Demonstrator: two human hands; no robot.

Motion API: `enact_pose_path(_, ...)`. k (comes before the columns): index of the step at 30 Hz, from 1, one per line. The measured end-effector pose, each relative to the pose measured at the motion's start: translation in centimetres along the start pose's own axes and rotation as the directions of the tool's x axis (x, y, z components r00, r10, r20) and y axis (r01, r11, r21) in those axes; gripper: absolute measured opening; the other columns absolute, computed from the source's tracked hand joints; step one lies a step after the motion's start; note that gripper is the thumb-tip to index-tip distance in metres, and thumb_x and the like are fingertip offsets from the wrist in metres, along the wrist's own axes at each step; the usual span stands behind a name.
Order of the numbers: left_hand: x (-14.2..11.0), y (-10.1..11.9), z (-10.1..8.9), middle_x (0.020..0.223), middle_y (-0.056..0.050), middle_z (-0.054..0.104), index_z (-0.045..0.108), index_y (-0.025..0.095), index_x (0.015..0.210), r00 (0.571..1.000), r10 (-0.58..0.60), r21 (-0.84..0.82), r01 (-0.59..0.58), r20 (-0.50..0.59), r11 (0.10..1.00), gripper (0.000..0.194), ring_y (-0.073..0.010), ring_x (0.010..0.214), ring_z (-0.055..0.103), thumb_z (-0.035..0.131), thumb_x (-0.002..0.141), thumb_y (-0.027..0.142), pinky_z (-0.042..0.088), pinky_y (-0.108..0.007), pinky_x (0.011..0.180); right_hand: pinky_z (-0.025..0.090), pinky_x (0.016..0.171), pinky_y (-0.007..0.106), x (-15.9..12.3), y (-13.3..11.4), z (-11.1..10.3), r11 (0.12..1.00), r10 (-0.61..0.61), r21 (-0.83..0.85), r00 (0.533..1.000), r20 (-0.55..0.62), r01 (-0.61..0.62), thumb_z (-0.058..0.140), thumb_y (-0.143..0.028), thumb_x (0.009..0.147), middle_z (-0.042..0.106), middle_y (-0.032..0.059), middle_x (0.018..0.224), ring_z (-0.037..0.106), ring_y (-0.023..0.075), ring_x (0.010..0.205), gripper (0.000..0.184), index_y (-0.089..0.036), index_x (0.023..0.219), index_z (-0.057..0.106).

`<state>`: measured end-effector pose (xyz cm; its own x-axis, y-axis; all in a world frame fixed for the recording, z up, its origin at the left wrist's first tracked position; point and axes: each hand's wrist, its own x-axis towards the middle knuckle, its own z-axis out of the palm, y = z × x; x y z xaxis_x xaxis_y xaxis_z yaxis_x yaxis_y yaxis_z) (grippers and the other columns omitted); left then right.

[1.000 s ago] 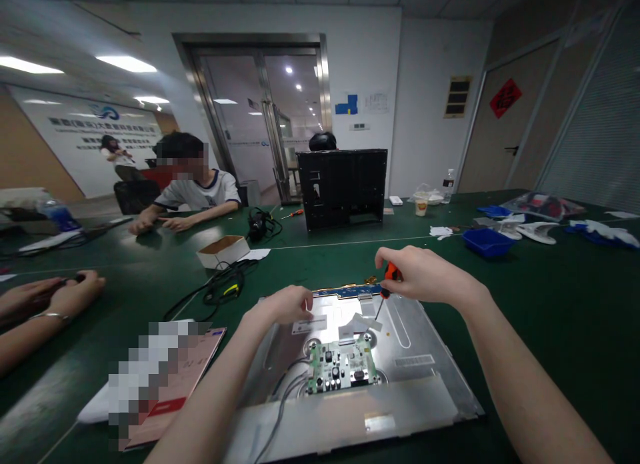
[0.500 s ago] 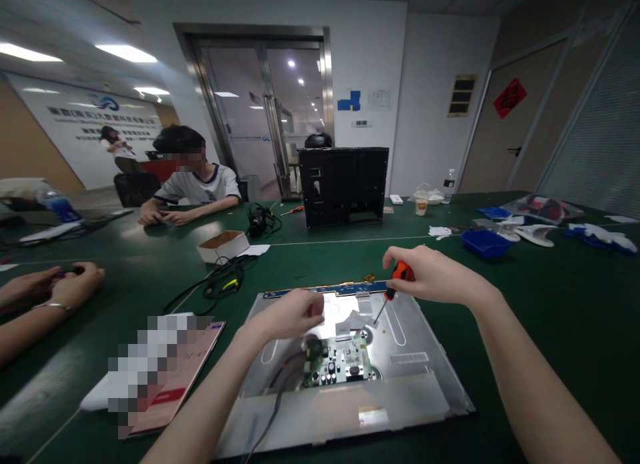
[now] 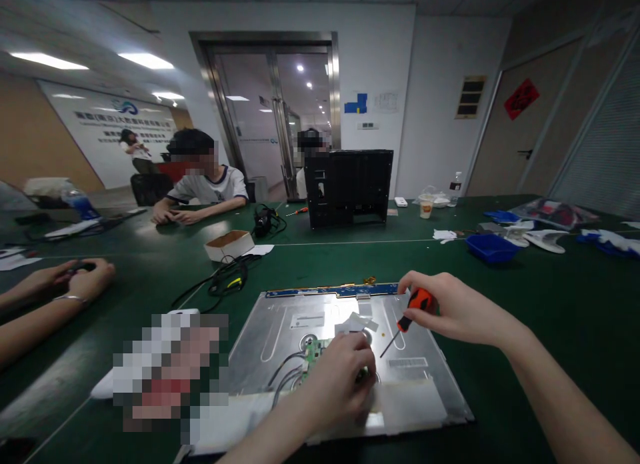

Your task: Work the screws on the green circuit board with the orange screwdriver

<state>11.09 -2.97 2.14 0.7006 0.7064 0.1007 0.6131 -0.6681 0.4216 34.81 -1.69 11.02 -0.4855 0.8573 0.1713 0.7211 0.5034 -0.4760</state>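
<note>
A metal-backed display panel (image 3: 415,381) lies flat on the green table. My right hand (image 3: 453,307) is closed round the orange-and-black handle of a screwdriver (image 3: 420,301). The screwdriver's shaft slants down to the left, its tip over the panel, right of the green circuit board (image 3: 314,351). My left hand (image 3: 337,377) covers most of that board. Its fingers are curled at the board's right side, and what they pinch is hidden. Dark cables (image 3: 285,377) run from the board's left side. A blue circuit strip (image 3: 295,293) lines the panel's far edge.
Left of the panel are a blurred-out booklet (image 3: 173,377), a cable (image 3: 235,284) and an open box (image 3: 227,246). A black monitor housing (image 3: 350,191) stands behind, a blue tray (image 3: 493,247) right. Another person's hands (image 3: 80,284) are at left; people sit across.
My left hand has moved right and nearer me, from the panel's upper middle onto the circuit board. The screwdriver's tip has shifted slightly right and nearer, away from the board's top corner.
</note>
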Motion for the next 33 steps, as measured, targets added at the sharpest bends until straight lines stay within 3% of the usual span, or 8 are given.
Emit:
enact_pose_path(3,-0.3,-0.4,0.9,0.098,-0.005,0.061,0.063,0.019,0.079,0.999,-0.010,0.023,0.011,-0.043,1.000,0.013,-0.0217,0.093,0.053,0.058,0.073,0.008,0.040,-0.033,0.082,0.038,0.050,0.025,-0.3,1.2,2.0,0.992,0.069,0.119,0.986,-0.154,-0.051,0.057,-0.040,0.085,0.056,-0.0043,0.063,0.051,0.0133,0.052,0.026,-0.022,0.104,0.055)
enact_pose_path(6,-0.6,-0.5,1.3,0.096,-0.005,0.061,0.062,0.019,0.079,0.996,-0.009,0.050,0.014,-0.084,0.999,0.014,-0.0219,0.092,0.053,0.057,0.072,0.008,0.038,-0.036,0.086,0.039,0.047,0.026,-0.1,2.0,4.2,0.940,0.216,0.326,0.910,-0.353,-0.097,0.055,-0.046,0.086,0.052,-0.0040,0.062,0.050,0.0135,0.050,0.027,-0.022,0.097,0.052)
enact_pose_path(8,-0.6,-0.5,1.4,0.094,-0.005,0.061,0.061,0.019,0.078,0.996,-0.008,0.077,0.015,-0.093,0.997,0.012,-0.0220,0.090,0.053,0.056,0.073,0.009,0.036,-0.038,0.088,0.039,0.045,0.026,0.2,2.3,5.6,0.892,0.291,0.442,0.871,-0.395,-0.098,0.056,-0.050,0.084,0.049,-0.0043,0.062,0.048,0.0134,0.049,0.031,-0.022,0.096,0.052)
enact_pose_path(12,-0.5,-0.6,1.6,0.093,-0.006,0.061,0.062,0.019,0.078,0.994,0.000,0.113,0.013,-0.109,0.993,0.012,-0.0225,0.091,0.053,0.054,0.078,0.010,0.034,-0.042,0.092,0.038,0.044,0.026,1.1,3.0,7.3,0.824,0.364,0.558,0.845,-0.392,-0.096,0.057,-0.057,0.081,0.046,-0.0055,0.058,0.048,0.0137,0.046,0.037,-0.021,0.093,0.052)
enact_pose_path(19,-0.5,-0.9,2.3,0.094,-0.006,0.062,0.063,0.019,0.077,0.988,-0.024,0.098,0.039,-0.153,0.994,0.010,-0.0226,0.091,0.054,0.056,0.080,0.013,0.036,-0.041,0.090,0.032,0.039,0.026,1.8,4.7,8.1,0.766,0.442,0.636,0.793,-0.421,-0.089,0.060,-0.057,0.077,0.041,-0.0084,0.049,0.043,0.0139,0.040,0.038,-0.023,0.089,0.051)
enact_pose_path(25,-0.6,-0.6,2.5,0.090,-0.005,0.063,0.066,0.021,0.081,0.990,0.055,0.158,-0.034,-0.127,0.987,0.009,-0.0228,0.090,0.056,0.058,0.081,0.019,0.029,-0.046,0.100,0.031,0.038,0.026,1.9,5.7,8.4,0.758,0.441,0.644,0.809,-0.388,-0.104,0.060,-0.055,0.078,0.042,-0.0084,0.047,0.041,0.0137,0.039,0.035,-0.023,0.089,0.051)
enact_pose_path(33,-0.6,-0.9,1.8,0.088,-0.005,0.063,0.062,0.020,0.074,0.992,0.027,0.095,-0.015,-0.124,0.995,0.011,-0.0214,0.086,0.056,0.055,0.080,0.015,0.033,-0.044,0.097,0.033,0.040,0.028,1.7,5.4,8.3,0.753,0.447,0.648,0.810,-0.380,-0.112,0.058,-0.057,0.078,0.041,-0.0082,0.049,0.042,0.0151,0.040,0.037,-0.024,0.093,0.049)
